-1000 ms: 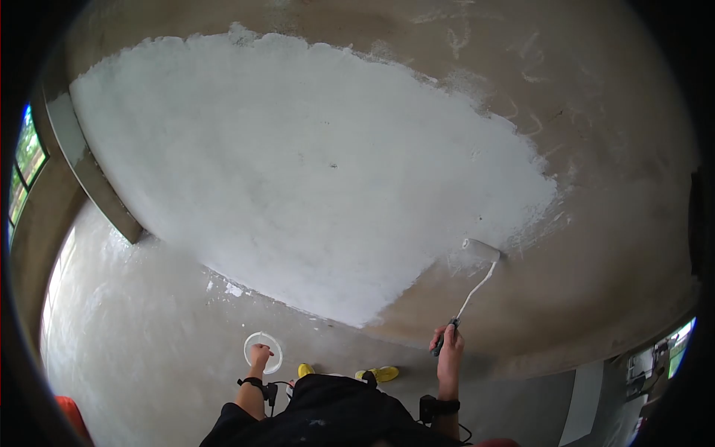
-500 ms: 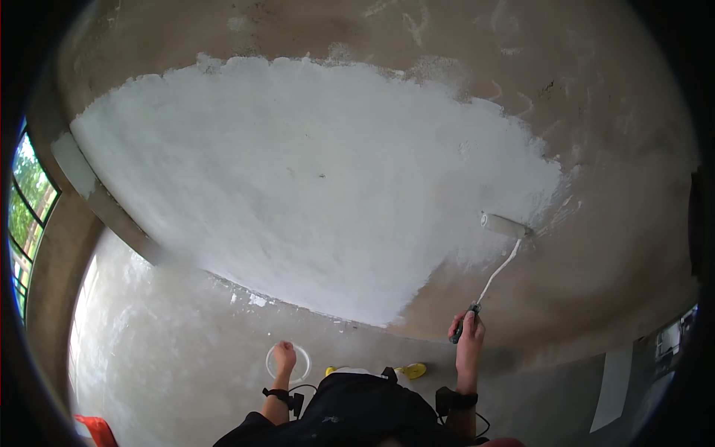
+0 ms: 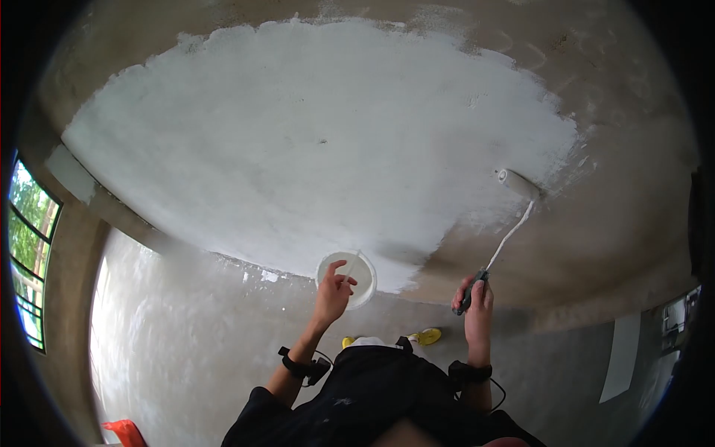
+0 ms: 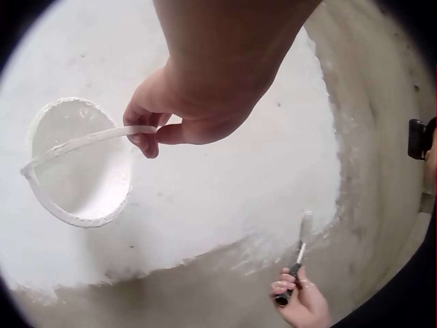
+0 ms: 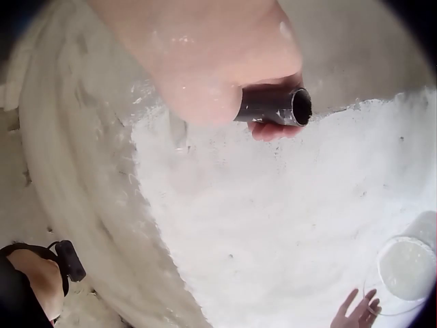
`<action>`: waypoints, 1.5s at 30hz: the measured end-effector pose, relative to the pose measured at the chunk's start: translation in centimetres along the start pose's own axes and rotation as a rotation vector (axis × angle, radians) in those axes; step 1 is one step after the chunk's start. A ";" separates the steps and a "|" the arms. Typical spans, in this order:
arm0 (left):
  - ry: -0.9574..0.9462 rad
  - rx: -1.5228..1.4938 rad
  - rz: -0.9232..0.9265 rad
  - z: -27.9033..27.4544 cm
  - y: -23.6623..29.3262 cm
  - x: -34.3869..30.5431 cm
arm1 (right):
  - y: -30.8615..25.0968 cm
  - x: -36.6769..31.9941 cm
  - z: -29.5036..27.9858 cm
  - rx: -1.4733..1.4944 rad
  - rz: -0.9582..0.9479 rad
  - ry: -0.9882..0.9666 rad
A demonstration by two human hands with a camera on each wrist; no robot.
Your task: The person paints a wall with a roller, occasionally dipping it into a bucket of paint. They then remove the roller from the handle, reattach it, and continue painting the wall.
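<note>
My left hand (image 3: pixel 333 292) holds the pale handle (image 4: pixel 82 141) of a white bucket (image 4: pixel 78 222) between thumb and fingers. The bucket hangs beside the hand, its mouth facing up and whitish inside. My right hand (image 3: pixel 479 304) grips the dark handle (image 5: pixel 270 104) of a paint roller, whose bent, paint-coated rod leads up to the white roller sleeve (image 3: pixel 516 183). That sleeve lies against the wall near the right edge of a white painted patch (image 3: pixel 298 149). In the right wrist view my fingers wrap the handle, its hollow end showing.
Bare brownish wall (image 3: pixel 596 201) borders the white patch above and to the right. White flecks (image 3: pixel 268 276) dot the grey floor (image 3: pixel 186 335) along the wall's foot. Yellow shoes (image 3: pixel 428 336) stand below the body. A window (image 3: pixel 33 253) is at the left, a red object (image 3: pixel 125 432) lower left.
My left hand has brought the bucket forward and up, closer to the wall. The roller has travelled up the wall and slightly right. The head view has shifted too.
</note>
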State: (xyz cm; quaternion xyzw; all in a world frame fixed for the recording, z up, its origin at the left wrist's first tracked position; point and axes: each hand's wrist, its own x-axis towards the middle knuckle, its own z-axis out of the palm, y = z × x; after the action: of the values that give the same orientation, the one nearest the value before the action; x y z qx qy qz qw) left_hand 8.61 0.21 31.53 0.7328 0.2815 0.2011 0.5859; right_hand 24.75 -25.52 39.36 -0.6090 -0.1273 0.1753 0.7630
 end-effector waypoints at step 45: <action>-0.194 1.075 -0.311 1.9 -29.0 -3.1 | -5.5 -1.9 -2.3 -0.139 -0.016 0.113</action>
State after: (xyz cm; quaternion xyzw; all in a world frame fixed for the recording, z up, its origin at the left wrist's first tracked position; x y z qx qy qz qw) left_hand 2.26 1.28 3.00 0.8931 0.3937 -0.1273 0.1766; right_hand 24.56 -29.45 44.20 -0.6686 -0.1005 0.1253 0.7261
